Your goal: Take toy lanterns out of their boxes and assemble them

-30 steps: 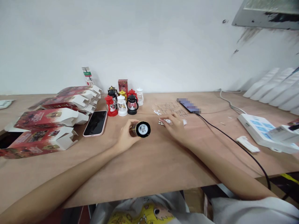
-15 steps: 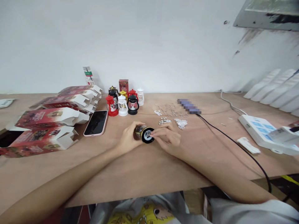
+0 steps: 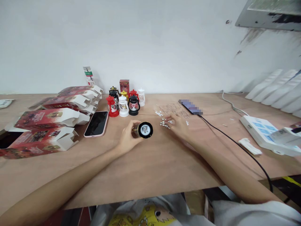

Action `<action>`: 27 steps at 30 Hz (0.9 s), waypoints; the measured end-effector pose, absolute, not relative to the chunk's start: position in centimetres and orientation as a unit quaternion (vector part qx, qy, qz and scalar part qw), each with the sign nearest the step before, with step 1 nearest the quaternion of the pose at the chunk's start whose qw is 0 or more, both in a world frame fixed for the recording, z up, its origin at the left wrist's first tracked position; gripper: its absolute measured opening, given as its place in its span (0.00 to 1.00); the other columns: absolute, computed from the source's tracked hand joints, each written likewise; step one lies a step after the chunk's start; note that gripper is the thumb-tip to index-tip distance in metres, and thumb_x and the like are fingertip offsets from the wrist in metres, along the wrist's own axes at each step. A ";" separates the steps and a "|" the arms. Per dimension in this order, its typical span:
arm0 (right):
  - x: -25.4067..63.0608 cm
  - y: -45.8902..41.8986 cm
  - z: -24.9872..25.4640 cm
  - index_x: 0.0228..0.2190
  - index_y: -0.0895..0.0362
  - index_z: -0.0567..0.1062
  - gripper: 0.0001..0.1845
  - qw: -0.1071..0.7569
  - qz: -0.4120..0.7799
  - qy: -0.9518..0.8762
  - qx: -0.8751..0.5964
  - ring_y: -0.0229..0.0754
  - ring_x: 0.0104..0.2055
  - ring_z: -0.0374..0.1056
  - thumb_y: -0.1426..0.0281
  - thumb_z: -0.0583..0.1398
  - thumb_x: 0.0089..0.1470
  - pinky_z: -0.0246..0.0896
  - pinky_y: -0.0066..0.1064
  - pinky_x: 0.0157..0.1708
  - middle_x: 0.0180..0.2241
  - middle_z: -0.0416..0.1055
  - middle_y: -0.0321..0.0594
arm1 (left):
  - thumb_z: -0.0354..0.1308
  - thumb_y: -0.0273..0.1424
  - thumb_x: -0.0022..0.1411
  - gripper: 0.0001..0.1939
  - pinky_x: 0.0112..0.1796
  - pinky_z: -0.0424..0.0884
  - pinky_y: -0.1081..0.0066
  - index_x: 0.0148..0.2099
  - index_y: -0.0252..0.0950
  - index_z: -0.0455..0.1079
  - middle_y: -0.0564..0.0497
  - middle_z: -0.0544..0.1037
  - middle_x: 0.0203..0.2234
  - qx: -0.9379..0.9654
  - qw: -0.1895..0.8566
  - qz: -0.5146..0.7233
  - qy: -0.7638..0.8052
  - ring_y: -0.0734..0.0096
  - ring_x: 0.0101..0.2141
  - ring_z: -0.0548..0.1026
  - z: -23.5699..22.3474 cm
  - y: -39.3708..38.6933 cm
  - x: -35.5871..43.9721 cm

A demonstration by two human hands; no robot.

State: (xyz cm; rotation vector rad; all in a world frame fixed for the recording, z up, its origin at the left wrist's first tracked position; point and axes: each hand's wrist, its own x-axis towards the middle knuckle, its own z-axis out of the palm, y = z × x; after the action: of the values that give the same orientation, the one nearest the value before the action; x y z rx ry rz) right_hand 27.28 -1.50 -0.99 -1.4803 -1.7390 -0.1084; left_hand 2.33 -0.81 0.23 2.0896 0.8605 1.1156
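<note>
My left hand [image 3: 129, 137] is closed around a small black-and-gold lantern [image 3: 136, 129], which lies tilted with its round base facing me. The base has a black rim [image 3: 151, 129] and a whitish centre with metal contacts showing. My right hand [image 3: 178, 126] is at a small pile of silver button cells [image 3: 162, 123], thumb and forefinger apart over its right side. Whether a fingertip touches a cell I cannot make out. Behind that hand, small white plastic pieces [image 3: 187, 122] are mostly covered.
Several small lanterns [image 3: 123, 106] in red, white, black and gold stand at the back. Red printed boxes [image 3: 47, 118] lie at left, beside a phone [image 3: 96, 124]. Thin metal pins [image 3: 172, 108] are scattered behind my right hand. A second phone [image 3: 191, 107] trails a black cable [image 3: 235, 146]; a white power strip [image 3: 263, 133] sits right.
My right hand has left the lantern's base and moved right to the button cells. The lantern has shifted slightly up and left in my left hand, its base now turned more toward me.
</note>
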 end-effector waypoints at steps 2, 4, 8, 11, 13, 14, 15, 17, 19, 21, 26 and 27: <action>27.5 -1.3 -1.3 0.29 0.52 0.71 0.05 0.396 -0.049 -0.718 -0.570 0.48 0.39 0.67 0.74 0.59 0.47 0.60 0.44 0.41 0.29 0.76 0.36 | 0.63 0.31 0.46 0.22 0.41 0.68 0.66 0.44 0.38 0.60 0.49 0.75 0.39 0.790 0.310 0.423 0.319 0.63 0.42 0.73 0.2 -0.8 2.4; 27.3 -1.2 -1.6 0.29 0.52 0.71 0.05 0.376 -0.062 -0.738 -0.557 0.49 0.39 0.67 0.74 0.60 0.48 0.60 0.45 0.41 0.30 0.76 0.36 | 0.63 0.31 0.46 0.22 0.41 0.68 0.66 0.44 0.38 0.60 0.49 0.75 0.39 0.789 0.312 0.424 0.317 0.63 0.42 0.73 0.2 -0.8 2.4; 27.1 -1.0 -2.2 0.29 0.52 0.71 0.04 0.337 -0.074 -0.757 -0.554 0.49 0.42 0.67 0.74 0.60 0.49 0.59 0.46 0.43 0.31 0.77 0.38 | 0.62 0.29 0.46 0.22 0.42 0.68 0.66 0.44 0.38 0.60 0.49 0.75 0.39 0.792 0.308 0.421 0.317 0.63 0.42 0.73 0.3 -0.8 2.3; 27.1 -0.9 -2.3 0.29 0.52 0.72 0.05 0.332 -0.067 -0.764 -0.550 0.48 0.43 0.67 0.75 0.59 0.50 0.59 0.45 0.43 0.32 0.76 0.38 | 0.63 0.28 0.45 0.22 0.42 0.68 0.66 0.44 0.38 0.61 0.49 0.75 0.40 0.795 0.302 0.421 0.315 0.64 0.42 0.73 0.2 -0.8 2.3; 27.1 -0.8 -2.3 0.29 0.52 0.72 0.05 0.327 -0.070 -0.766 -0.549 0.48 0.42 0.67 0.74 0.59 0.50 0.59 0.44 0.43 0.33 0.76 0.38 | 0.63 0.28 0.45 0.22 0.42 0.68 0.66 0.44 0.37 0.61 0.49 0.75 0.40 0.798 0.298 0.421 0.312 0.64 0.42 0.74 0.2 -0.8 2.3; 27.1 -0.8 -2.3 0.29 0.53 0.72 0.05 0.323 -0.077 -0.767 -0.549 0.48 0.42 0.67 0.74 0.59 0.50 0.59 0.44 0.43 0.33 0.76 0.39 | 0.63 0.28 0.45 0.22 0.42 0.69 0.66 0.44 0.37 0.61 0.49 0.75 0.40 0.799 0.296 0.421 0.310 0.64 0.42 0.74 0.2 -0.8 2.3; 27.0 -0.8 -2.3 0.29 0.53 0.73 0.05 0.317 -0.084 -0.769 -0.549 0.48 0.42 0.67 0.75 0.59 0.50 0.59 0.43 0.43 0.33 0.75 0.40 | 0.63 0.28 0.45 0.22 0.42 0.69 0.66 0.44 0.37 0.61 0.49 0.75 0.40 0.801 0.294 0.421 0.308 0.64 0.42 0.74 0.1 -0.7 2.3; 26.9 -0.9 -2.2 0.29 0.54 0.73 0.05 0.304 -0.103 -0.775 -0.544 0.48 0.41 0.67 0.76 0.58 0.50 0.60 0.43 0.42 0.33 0.75 0.42 | 0.63 0.27 0.45 0.22 0.42 0.69 0.66 0.43 0.37 0.61 0.49 0.75 0.40 0.802 0.292 0.421 0.306 0.65 0.42 0.74 0.1 -0.7 2.3; 26.7 -1.0 -2.2 0.29 0.54 0.73 0.06 0.289 -0.120 -0.785 -0.534 0.48 0.41 0.67 0.76 0.58 0.50 0.59 0.42 0.41 0.32 0.74 0.42 | 0.63 0.27 0.45 0.22 0.42 0.69 0.66 0.43 0.37 0.61 0.49 0.75 0.40 0.803 0.291 0.421 0.306 0.64 0.42 0.73 0.1 -0.7 2.3; 26.6 -1.1 -2.2 0.28 0.54 0.72 0.05 0.275 -0.134 -0.799 -0.518 0.48 0.40 0.67 0.76 0.57 0.52 0.59 0.41 0.39 0.31 0.74 0.43 | 0.62 0.27 0.45 0.22 0.43 0.68 0.66 0.43 0.37 0.61 0.49 0.75 0.40 0.802 0.295 0.418 0.308 0.64 0.43 0.73 0.2 -0.7 2.3; 26.3 -1.4 -2.2 0.28 0.55 0.73 0.09 0.269 -0.141 -0.828 -0.472 0.44 0.34 0.64 0.71 0.53 0.56 0.58 0.36 0.35 0.29 0.71 0.43 | 0.63 0.29 0.45 0.22 0.44 0.68 0.65 0.43 0.38 0.60 0.49 0.75 0.40 0.800 0.304 0.418 0.305 0.63 0.43 0.73 0.1 -0.6 2.3; 26.3 -1.4 -2.2 0.29 0.55 0.73 0.09 0.269 -0.140 -0.832 -0.464 0.44 0.34 0.64 0.71 0.53 0.57 0.58 0.36 0.35 0.29 0.71 0.43 | 0.63 0.29 0.45 0.22 0.44 0.68 0.65 0.43 0.38 0.60 0.49 0.75 0.40 0.800 0.303 0.419 0.305 0.63 0.43 0.73 0.1 -0.6 2.3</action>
State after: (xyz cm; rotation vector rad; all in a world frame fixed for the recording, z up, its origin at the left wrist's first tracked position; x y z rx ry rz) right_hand 26.30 -1.39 -2.17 -1.2513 -2.2445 -0.3784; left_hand 2.26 -0.64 0.07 2.1197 0.8079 1.1110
